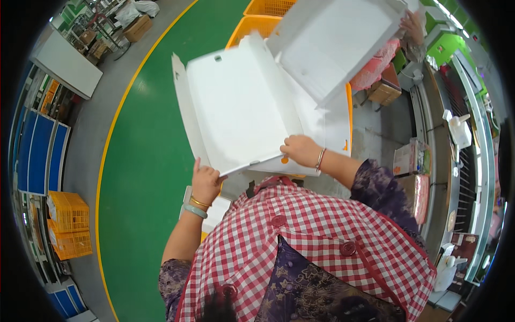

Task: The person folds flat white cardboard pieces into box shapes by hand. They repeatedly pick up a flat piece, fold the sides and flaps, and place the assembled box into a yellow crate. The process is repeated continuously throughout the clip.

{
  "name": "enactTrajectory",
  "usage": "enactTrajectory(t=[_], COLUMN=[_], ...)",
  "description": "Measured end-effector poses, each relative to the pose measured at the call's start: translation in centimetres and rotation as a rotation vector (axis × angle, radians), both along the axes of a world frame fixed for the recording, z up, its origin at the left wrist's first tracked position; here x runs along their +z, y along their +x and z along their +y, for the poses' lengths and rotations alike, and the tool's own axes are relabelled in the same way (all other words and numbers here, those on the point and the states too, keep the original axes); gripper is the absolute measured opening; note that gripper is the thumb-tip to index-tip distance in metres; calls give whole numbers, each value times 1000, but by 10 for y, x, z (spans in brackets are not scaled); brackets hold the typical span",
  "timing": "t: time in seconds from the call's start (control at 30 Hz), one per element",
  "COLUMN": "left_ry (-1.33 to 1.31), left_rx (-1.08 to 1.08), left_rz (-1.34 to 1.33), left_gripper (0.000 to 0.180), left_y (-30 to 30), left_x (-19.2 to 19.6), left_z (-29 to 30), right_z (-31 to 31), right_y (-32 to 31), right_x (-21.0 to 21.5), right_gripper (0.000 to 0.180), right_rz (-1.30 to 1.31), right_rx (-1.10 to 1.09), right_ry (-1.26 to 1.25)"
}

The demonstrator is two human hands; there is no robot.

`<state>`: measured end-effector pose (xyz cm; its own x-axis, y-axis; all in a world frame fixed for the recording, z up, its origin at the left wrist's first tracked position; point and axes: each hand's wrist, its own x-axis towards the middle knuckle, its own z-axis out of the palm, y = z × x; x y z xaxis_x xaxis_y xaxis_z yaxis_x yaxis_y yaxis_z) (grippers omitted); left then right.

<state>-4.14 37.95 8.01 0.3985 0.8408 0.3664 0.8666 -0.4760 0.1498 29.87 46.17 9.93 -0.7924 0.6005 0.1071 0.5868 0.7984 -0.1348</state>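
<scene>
A white cardboard box with partly raised side flaps is tilted in front of me, its inside facing up. My left hand is closed on the near left corner, its thumb up along the side flap. My right hand grips the near edge toward the right corner. Just beyond, another shallow white box is held up by a co-worker's hand at the upper right. More white cardboard lies beneath the two boxes; the overlap hides much of it.
A yellow crate stands at the far side, partly covered by the boxes. Green floor with a yellow line stretches to the left, past stacked yellow crates. A metal-framed workbench runs along the right, with brown cartons nearby.
</scene>
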Motion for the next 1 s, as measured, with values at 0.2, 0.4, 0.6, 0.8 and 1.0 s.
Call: enactTrajectory(t=[0.2,0.4,0.6,0.8,1.0], left_ry=[-69,-78,-241,-161,-59], left_rx=[31,113,116,207,272], left_rz=[-25,-4,-41,-73,-121], left_gripper=[28,24,12,18,17], left_y=[-10,-18,-5,-1,12], left_x=[3,-4,10,-19,-34], left_z=[-20,-30,-18,-13,4], right_z=[-12,7,16,38,73], right_y=[-19,-43,-9,8,24], right_x=[8,21,-15,-5,-52], right_gripper=[26,38,48,32,35], right_rz=[-94,-333,-4,284,135], right_rx=[-69,-152,-228,-39,119], right_ry=[-155,-283,-107,-233,52])
